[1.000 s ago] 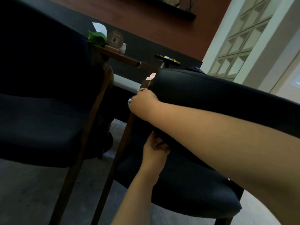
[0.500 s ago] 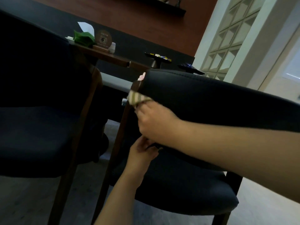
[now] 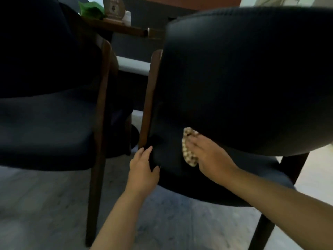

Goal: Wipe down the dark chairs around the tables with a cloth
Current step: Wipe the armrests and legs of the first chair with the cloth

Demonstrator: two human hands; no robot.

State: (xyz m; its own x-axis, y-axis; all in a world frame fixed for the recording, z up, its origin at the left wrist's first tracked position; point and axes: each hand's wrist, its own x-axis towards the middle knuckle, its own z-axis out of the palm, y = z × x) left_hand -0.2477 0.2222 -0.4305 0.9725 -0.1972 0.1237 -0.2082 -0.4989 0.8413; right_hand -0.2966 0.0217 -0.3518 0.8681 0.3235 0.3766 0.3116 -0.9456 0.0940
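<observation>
A dark upholstered chair (image 3: 243, 78) with brown wooden legs fills the right half of the head view, its padded backrest facing me. My right hand (image 3: 207, 156) presses a small beige checkered cloth (image 3: 188, 150) flat against the lower part of that backrest, fingers straight over the cloth. My left hand (image 3: 144, 168) rests on the lower left edge of the same backrest, fingers straight and thumb spread. A second dark chair (image 3: 46, 123) stands to the left, side on.
A wooden table (image 3: 122, 27) stands behind the chairs, carrying a green object (image 3: 91, 9), a round wooden sign (image 3: 113, 8) and a small white container (image 3: 127, 18). Grey floor (image 3: 45, 213) lies under the chairs. A narrow gap separates the two chairs.
My right hand has slid the cloth from the top left corner of the backrest down to its lower part. My left hand stayed at the lower edge. The view has dropped closer.
</observation>
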